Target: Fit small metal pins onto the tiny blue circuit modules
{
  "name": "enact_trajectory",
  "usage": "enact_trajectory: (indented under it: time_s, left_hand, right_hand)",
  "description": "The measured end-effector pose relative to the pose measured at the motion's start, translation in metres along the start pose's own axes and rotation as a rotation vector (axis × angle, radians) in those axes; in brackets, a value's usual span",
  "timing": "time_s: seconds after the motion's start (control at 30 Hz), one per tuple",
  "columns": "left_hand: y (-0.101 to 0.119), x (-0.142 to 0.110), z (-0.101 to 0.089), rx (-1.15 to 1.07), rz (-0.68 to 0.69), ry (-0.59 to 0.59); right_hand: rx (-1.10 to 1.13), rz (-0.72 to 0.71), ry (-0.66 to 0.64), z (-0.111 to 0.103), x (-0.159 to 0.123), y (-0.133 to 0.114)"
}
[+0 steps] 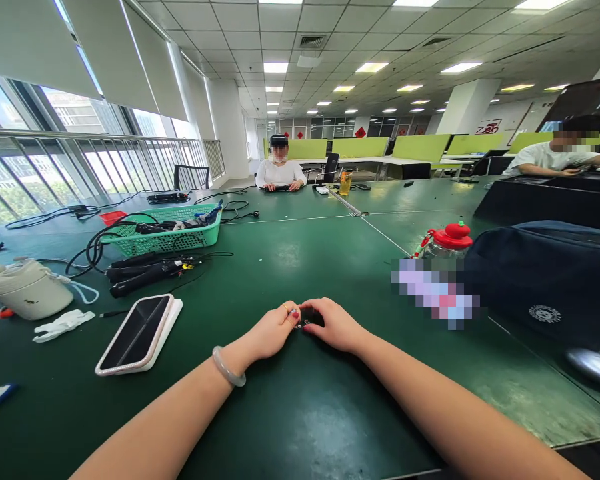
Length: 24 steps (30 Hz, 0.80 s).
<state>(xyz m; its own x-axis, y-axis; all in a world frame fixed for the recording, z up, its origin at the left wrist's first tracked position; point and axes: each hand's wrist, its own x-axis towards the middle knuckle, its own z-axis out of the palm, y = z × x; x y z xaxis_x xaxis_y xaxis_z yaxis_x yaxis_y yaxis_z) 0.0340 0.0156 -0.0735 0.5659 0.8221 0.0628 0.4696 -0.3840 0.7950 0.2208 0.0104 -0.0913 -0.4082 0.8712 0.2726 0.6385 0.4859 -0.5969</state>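
1. Fingers of left hand (275,330) pinch one small dark object (308,318), between both hands.
2. Right hand (336,325), half-curled, meets left; its grip I cannot tell.
3. One phone (139,333): nine o'clock; one green basket (193,238): ten.

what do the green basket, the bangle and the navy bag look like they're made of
Green basket: molded plastic, low sheen, judging by the even color and regular perforated walls.
Bangle: smooth and polished, pale grey; perhaps stone such as jade, though glass or resin could look alike.
Navy bag: matte woven fabric, likely nylon or polyester, from its soft, slumping sides.
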Motion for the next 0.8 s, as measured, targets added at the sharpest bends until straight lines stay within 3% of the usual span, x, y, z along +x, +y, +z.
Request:
enact_trajectory:
  time_s: [0.17,0.4,0.57,0.67,0.8]
  left_hand:
    - [-0.008,0.003,-0.004,0.02,-0.03,0.114]
    - [-0.008,0.005,-0.007,0.153,0.03,0.121]
    - [-0.011,0.007,-0.01,0.249,-0.017,0.26]
    - [-0.013,0.007,-0.012,0.184,-0.066,0.326]
    - [-0.015,0.007,-0.013,-0.018,-0.128,0.316]
  right_hand:
    - [-0.084,-0.043,-0.072,0.002,0.0,0.0]
    - [-0.177,-0.131,-0.057,0.009,0.003,0.002]
    - [-0.189,-0.11,-0.042,0.012,0.003,0.003]
    - [-0.184,-0.104,-0.041,0.013,0.003,0.001]
    - [-0.217,-0.107,-0.05,0.012,0.003,-0.002]
